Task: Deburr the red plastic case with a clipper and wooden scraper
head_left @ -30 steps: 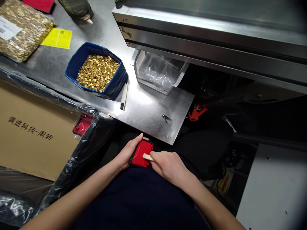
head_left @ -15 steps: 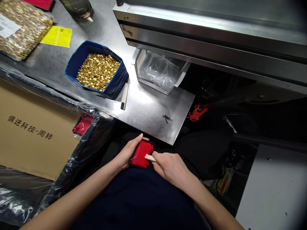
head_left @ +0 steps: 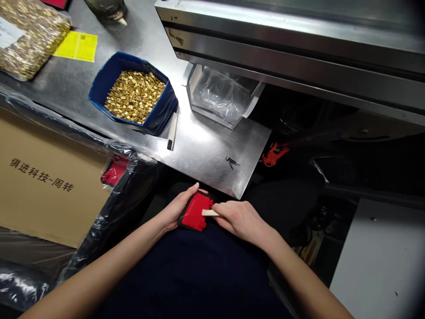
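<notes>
Over my lap, my left hand [head_left: 177,209] is wrapped round the left side of a flat red plastic part with a black border [head_left: 195,211]. Most of those fingers are hidden behind it. My right hand [head_left: 239,221] is closed on a cream-coloured flat stick [head_left: 209,213], whose tip reaches over the red face near its notched right edge. Whether the tip presses on the surface, I cannot tell. The handle end of the stick is hidden in my fist.
On the metal bench [head_left: 202,155] are a blue bin of small gold-coloured metal pieces [head_left: 166,106], a white-handled tool [head_left: 172,131], nail clippers [head_left: 231,160] and a grey tray of clear bags [head_left: 217,119]. A plastic-lined carton [head_left: 49,204] stands left, with another red part [head_left: 116,170].
The stick has turned to lie more level across the red part, and my right hand has shifted slightly up and right. My left hand keeps its hold; the view has moved a little.
</notes>
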`<state>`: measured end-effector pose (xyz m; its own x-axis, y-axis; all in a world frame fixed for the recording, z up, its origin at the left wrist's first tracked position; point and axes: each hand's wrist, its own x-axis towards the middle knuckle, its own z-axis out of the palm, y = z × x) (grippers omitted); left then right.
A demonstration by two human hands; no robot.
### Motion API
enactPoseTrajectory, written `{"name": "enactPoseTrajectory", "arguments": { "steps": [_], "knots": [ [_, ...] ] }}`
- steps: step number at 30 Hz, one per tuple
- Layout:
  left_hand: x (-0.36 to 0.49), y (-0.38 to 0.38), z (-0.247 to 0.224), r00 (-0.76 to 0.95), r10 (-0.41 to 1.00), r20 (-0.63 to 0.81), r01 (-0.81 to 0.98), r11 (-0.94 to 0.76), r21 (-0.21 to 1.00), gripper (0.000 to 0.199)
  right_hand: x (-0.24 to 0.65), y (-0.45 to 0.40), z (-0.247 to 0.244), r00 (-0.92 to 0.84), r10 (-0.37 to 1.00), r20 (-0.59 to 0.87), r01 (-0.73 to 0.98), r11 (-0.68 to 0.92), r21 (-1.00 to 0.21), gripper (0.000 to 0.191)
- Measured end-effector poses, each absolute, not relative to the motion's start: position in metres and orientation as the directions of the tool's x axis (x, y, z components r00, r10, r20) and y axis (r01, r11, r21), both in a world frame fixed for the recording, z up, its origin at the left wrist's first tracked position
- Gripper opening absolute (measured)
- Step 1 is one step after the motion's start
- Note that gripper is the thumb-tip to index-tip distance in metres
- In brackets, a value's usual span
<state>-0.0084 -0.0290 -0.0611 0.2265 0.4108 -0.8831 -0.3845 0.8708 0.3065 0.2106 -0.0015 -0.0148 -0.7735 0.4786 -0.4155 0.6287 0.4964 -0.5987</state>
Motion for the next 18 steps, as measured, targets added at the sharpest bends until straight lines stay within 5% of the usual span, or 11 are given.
{"name": "enactPoseTrajectory", "arguments": {
  "steps": [18],
  "knots": [
    [-0.007,-0.027,-0.061,0.201,0.394,-0.897,-0.424,0.86,0.283,0.051,0.201,-0.005,-0.016,-0.711,0.548,-0.44,0.696,0.457,-0.554,0.02]
  ]
}}
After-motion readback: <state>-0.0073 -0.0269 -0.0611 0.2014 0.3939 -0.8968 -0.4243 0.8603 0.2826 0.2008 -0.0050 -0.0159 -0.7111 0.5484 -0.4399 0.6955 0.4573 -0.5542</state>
